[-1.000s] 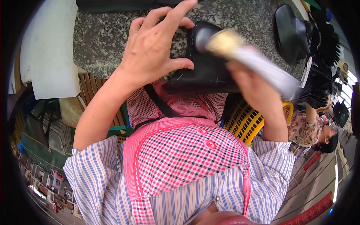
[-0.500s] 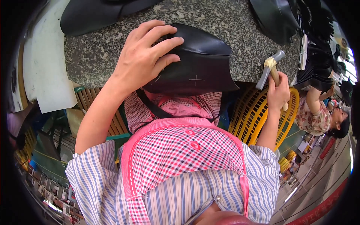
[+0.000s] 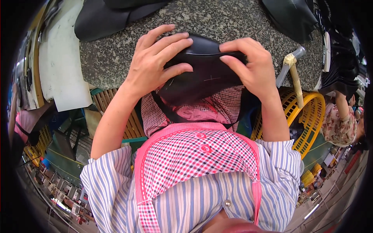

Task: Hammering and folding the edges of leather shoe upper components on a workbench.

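Desk [image 3: 103,64] has a speckled grey-black stone top. Rm beyond: green floor [image 3: 64,155] lower L, co-worker [image 3: 337,126] in floral top far R, another person [image 3: 25,124] in pink at far L. Slatted wooden seat [image 3: 110,112] just below desk's L edge.

Pale board [image 3: 64,58] runs along L side of desk. Dark pcs [image 3: 105,19] lie top L, dark sheet [image 3: 291,19] top R; stack of black pcs [image 3: 338,72] past the R edge. Yellow basket [image 3: 320,110] below R corner. Hammer [image 3: 294,73] lies at desk edge, head on stone, handle sticking out over basket, just R of R hand [image 3: 250,64].

Black leather-like pc [image 3: 202,75] w/ seam & pale cross mark sits at near edge of desk, btwn the hands, lower part overhanging the lap. L hand [image 3: 155,58] rests on its L end, fingers spread, thumb apart; R hand pinches R end at the seam. Hands hide bits of both ends.

Vs ½ sec ago: R hand has let go of hammer & come over to the pc; L hand's still on it, approx same spot.
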Action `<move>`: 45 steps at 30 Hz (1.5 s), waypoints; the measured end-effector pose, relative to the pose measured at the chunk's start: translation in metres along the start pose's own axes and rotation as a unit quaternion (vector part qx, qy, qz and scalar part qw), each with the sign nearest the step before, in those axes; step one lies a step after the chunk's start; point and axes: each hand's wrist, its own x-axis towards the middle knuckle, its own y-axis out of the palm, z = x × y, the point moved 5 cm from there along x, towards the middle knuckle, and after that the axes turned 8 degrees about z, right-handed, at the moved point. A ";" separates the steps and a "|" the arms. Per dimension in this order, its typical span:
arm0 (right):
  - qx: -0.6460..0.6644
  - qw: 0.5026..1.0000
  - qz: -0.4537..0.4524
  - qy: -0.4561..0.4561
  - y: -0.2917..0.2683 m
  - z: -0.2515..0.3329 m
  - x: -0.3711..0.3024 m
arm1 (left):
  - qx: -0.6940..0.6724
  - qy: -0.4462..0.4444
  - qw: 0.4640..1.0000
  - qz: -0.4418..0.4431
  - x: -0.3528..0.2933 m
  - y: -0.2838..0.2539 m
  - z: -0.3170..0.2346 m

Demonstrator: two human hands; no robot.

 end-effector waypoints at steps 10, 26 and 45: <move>0.462 0.877 0.056 0.124 0.009 -0.012 -0.012 | -0.628 -0.287 0.720 0.064 -0.008 0.012 -0.008; 0.463 0.878 0.045 0.117 0.008 -0.014 -0.008 | -0.662 -0.278 0.695 0.041 -0.007 0.019 -0.007; -0.015 0.975 -0.222 0.009 -0.020 -0.010 0.143 | 0.052 -0.072 0.956 -0.280 0.095 -0.097 0.081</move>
